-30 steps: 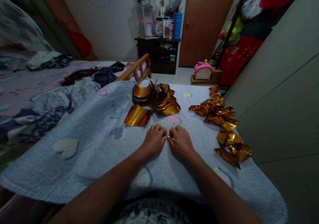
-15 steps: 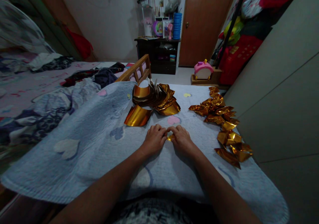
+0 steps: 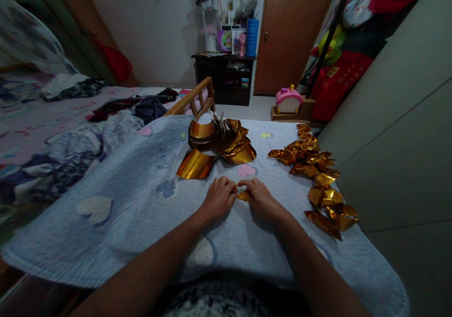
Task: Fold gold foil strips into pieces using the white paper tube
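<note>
Gold foil (image 3: 243, 196) sits just below frame centre, its left tip pinched in the left hand (image 3: 221, 195); the right hand (image 3: 260, 198) touches it, grip unclear.

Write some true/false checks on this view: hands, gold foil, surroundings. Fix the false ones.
1. A small gold foil piece shows between the left hand and the right hand. True.
2. The folded gold pieces lie left of both hands. False: they lie to the right.
3. The gold sheet stack lies beyond the hands. True.
4. The blanket is plain red. False: light blue, with heart shapes.
5. A blue cylinder stands on the dark cabinet. True.
</note>
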`<action>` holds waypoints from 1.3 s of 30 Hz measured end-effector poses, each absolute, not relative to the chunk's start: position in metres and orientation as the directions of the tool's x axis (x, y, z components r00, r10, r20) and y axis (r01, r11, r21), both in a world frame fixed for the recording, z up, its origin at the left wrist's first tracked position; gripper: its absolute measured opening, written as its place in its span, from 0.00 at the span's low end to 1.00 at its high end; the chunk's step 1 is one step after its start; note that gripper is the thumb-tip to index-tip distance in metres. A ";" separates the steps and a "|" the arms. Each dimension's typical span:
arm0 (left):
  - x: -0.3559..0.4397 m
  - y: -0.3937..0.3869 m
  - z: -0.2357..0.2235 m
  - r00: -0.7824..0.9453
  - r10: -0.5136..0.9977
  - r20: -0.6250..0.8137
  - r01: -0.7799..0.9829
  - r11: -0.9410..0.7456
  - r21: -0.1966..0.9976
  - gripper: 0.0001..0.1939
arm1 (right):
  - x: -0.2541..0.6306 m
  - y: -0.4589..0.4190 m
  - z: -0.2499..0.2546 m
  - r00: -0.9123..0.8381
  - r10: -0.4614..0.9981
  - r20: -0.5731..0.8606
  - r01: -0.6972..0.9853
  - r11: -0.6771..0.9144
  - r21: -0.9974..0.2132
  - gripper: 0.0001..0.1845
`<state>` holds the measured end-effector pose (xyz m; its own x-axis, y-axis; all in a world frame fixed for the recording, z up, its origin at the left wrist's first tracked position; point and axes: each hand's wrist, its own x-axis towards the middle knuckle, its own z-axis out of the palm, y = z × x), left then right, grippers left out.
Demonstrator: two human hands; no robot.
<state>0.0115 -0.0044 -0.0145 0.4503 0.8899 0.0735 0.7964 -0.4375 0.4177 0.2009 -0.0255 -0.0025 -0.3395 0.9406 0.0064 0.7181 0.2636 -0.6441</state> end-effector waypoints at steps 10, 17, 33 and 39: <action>0.011 -0.006 -0.011 0.439 0.889 0.129 0.749 -0.442 0.493 0.08 | 0.218 -0.017 -0.014 0.077 0.971 0.226 0.689 0.112 -0.716 0.07; 0.010 -0.005 -0.010 0.452 0.871 0.193 0.687 -0.478 0.547 0.06 | 0.212 -0.022 -0.012 0.126 0.981 0.150 0.947 -0.074 -0.314 0.10; 0.013 -0.003 -0.011 0.500 0.840 0.211 0.609 -0.514 0.604 0.11 | 0.204 -0.017 -0.014 0.180 0.978 0.109 0.900 -0.119 -0.419 0.07; 0.013 -0.001 -0.015 0.480 0.842 0.246 0.525 -0.500 0.688 0.27 | 0.205 -0.016 -0.013 0.057 0.970 0.235 0.676 0.135 -0.724 0.01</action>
<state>0.0132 -0.0009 -0.0147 0.4803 0.8420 0.2459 0.5249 -0.5005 0.6885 0.2049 -0.0159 -0.0130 0.0574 0.9704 0.2346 0.6759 0.1351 -0.7245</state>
